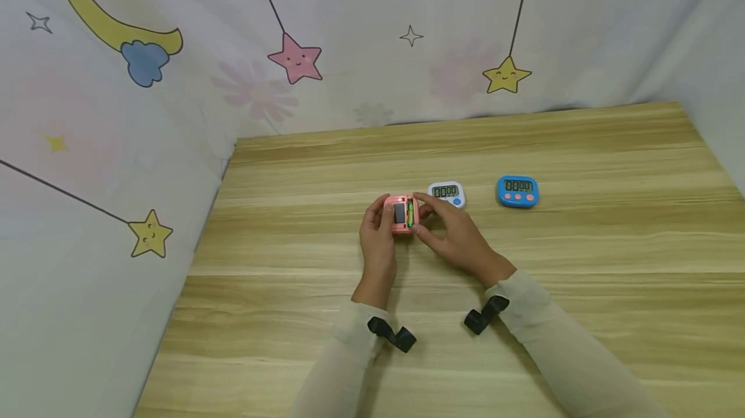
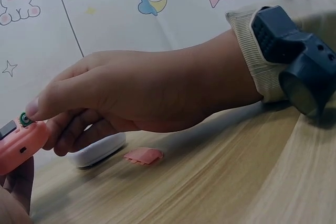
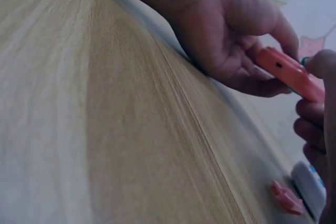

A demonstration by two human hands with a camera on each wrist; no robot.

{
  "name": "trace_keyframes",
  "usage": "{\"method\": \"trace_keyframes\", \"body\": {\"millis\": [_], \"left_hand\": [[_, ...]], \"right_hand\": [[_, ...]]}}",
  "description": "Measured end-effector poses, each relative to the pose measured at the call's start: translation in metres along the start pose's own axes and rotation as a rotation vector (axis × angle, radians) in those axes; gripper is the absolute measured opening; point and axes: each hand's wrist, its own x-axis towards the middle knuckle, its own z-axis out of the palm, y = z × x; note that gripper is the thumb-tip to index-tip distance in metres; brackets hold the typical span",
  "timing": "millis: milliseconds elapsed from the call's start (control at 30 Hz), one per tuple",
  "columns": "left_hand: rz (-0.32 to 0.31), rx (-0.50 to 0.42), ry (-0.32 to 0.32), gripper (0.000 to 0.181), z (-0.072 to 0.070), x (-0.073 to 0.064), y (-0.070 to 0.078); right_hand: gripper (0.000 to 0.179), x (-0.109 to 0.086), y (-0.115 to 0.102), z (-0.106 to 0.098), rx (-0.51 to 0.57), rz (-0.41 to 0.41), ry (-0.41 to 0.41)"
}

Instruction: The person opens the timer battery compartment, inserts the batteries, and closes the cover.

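Note:
A pink digital timer (image 1: 401,198) is held back side up, with a dark grey rectangle on its back. Its battery slot is uncovered, and a green battery (image 1: 410,212) lies in it. My left hand (image 1: 378,246) grips the timer's left side, thumb on top and fingers beneath. At the opposite side is my right hand (image 1: 462,233), its forefinger at the far corner and thumb at the near one. In the left wrist view, that thumb touches the battery's end, while the other fingers curl by the timer's edge. A loose pink battery cover (image 2: 144,156) lies on the table below.
Just beyond the right hand, a white timer (image 1: 447,192) lies partly covered by the fingers. Farther right is a blue timer (image 1: 518,192) with pink buttons. All stand on a wood-grain table (image 1: 582,263), bordered by printed cloth (image 1: 361,30) at the back and sides.

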Motion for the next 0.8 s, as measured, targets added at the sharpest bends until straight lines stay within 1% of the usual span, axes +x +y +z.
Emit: {"method": "trace_keyframes", "body": {"millis": [133, 267, 500, 800], "left_hand": [[0.008, -0.01, -0.017, 0.029, -0.0008, -0.0002, 0.0001], [0.004, -0.004, -0.018, 0.031, -0.001, -0.0006, 0.0007], [-0.014, 0.01, -0.012, 0.032, -0.0006, -0.0004, 0.0019], [-0.023, 0.002, -0.027, 0.033, -0.0005, -0.001, 0.001]], "right_hand": [[0.06, 0.0005, -0.0012, -0.001, 0.024, 0.004, -0.009], [0.06, 0.001, -0.0021, -0.0017, 0.05, 0.011, -0.021], [0.063, 0.0008, 0.0002, -0.0009, 0.044, 0.024, -0.037], [0.063, -0.0007, 0.0028, 0.0008, 0.047, 0.029, -0.053]]}}
